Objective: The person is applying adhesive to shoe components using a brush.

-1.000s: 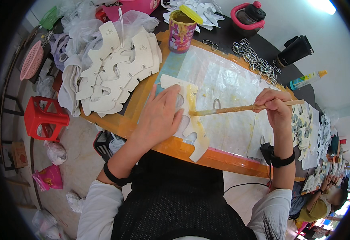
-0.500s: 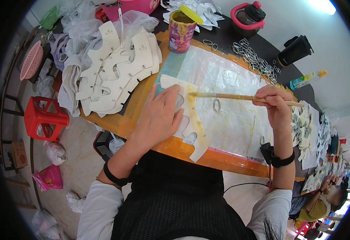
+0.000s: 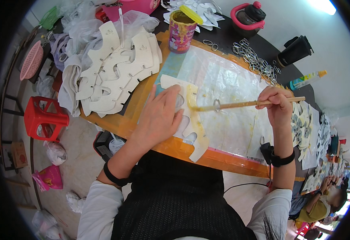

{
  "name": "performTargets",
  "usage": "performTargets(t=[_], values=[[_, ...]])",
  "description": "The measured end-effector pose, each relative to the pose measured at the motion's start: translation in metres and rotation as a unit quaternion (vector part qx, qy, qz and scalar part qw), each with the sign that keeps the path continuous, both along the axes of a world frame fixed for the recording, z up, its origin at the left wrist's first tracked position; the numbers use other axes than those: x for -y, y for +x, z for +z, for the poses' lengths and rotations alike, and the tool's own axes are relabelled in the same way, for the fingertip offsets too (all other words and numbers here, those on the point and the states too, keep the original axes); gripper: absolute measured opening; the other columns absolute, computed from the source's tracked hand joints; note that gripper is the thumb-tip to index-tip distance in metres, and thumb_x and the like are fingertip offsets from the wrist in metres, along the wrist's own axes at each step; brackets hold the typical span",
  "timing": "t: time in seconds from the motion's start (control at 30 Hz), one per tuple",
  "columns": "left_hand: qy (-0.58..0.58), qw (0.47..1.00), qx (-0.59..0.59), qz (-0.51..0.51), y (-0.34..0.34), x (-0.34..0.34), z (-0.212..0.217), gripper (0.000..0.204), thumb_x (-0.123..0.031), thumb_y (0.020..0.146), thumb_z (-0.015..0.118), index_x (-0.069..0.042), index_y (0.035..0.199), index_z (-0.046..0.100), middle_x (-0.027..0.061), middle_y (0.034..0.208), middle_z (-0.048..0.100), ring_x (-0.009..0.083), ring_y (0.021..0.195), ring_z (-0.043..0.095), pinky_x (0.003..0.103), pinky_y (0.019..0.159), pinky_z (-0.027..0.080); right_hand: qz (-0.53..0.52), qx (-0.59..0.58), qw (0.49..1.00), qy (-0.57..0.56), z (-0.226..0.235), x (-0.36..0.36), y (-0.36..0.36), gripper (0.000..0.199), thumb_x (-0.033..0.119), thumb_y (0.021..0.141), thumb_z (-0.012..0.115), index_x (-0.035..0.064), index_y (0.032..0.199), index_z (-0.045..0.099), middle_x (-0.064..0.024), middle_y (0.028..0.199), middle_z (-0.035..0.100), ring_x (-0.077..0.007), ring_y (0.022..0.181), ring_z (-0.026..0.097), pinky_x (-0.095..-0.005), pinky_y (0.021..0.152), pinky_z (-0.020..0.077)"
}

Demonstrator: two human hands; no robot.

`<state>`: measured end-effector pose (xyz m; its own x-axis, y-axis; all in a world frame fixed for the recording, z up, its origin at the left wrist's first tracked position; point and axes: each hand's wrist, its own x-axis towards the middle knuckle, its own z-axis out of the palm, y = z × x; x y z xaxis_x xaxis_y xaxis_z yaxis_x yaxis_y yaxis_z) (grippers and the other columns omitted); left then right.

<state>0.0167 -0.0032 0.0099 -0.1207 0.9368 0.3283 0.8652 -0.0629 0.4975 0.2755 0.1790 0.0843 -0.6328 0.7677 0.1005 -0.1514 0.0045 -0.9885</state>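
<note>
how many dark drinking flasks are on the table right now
2. One black flask with a pink handle stands at the table's far edge, right of the glue tin; a second black flask lies tilted further right, beyond the metal rings. Clutter may hide others.

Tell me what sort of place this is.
Probably a small craft or assembly workshop: a stack of cut white pieces, a glue-smeared can, a pile of metal rings, and the right hand brushing glue onto one cut piece.
</note>
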Motion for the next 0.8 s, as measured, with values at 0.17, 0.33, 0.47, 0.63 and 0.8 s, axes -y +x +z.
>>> performTargets(t=[0.17,0.33,0.47,0.63,0.8], values=[[-0.008,1.000,0.002,0.001,0.001,0.000,0.000,0.053,-0.012,0.080,0.061,-0.002,0.127,0.038,0.0149,0.126,0.052,0.0336,0.119,0.049,0.056,0.108,0.024,0.015,0.010,1.000,0.010,-0.001,0.002,-0.002,0.026,0.001,0.073,0.043,-0.0145,0.077,0.063,-0.0199,0.078,0.063,-0.0234,0.065,0.064,-0.0299,0.066,0.0586],[0.002,1.000,-0.002,0.001,0.000,-0.001,-0.002,0.054,-0.011,0.080,0.062,-0.002,0.127,0.038,0.0146,0.125,0.052,0.0334,0.119,0.049,0.056,0.107,0.024,-0.100,0.024,0.995,-0.006,0.003,0.014,-0.021,0.027,0.003,0.069,0.042,-0.0143,0.073,0.063,-0.0209,0.072,0.061,-0.0234,0.059,0.062,-0.0283,0.060,0.0571],[0.002,1.000,-0.002,0.003,0.000,0.000,-0.001,0.054,-0.012,0.080,0.062,-0.002,0.127,0.038,0.0145,0.125,0.052,0.0333,0.118,0.049,0.056,0.107,0.024,0.080,0.006,0.997,-0.003,-0.004,-0.017,0.006,0.025,0.003,0.070,0.044,-0.0140,0.072,0.063,-0.0209,0.074,0.062,-0.0245,0.061,0.063,-0.0286,0.061,0.0578],[-0.002,1.000,0.005,0.003,0.001,-0.002,-0.003,0.053,-0.012,0.080,0.062,-0.003,0.127,0.038,0.0143,0.124,0.053,0.0332,0.117,0.050,0.056,0.107,0.024,-0.075,0.010,0.996,-0.052,0.000,0.004,-0.018,0.025,0.003,0.070,0.044,-0.0142,0.070,0.062,-0.0208,0.071,0.061,-0.0243,0.057,0.062,-0.0287,0.056,0.0569],[0.005,1.000,0.000,0.001,0.001,-0.002,-0.002,0.053,-0.012,0.080,0.061,-0.003,0.127,0.038,0.0142,0.123,0.054,0.0331,0.116,0.050,0.056,0.107,0.024,0.172,-0.064,0.983,-0.004,-0.008,-0.025,0.011,0.024,0.002,0.073,0.044,-0.0146,0.073,0.062,-0.0214,0.077,0.062,-0.0261,0.060,0.064,-0.0309,0.060,0.0587]])
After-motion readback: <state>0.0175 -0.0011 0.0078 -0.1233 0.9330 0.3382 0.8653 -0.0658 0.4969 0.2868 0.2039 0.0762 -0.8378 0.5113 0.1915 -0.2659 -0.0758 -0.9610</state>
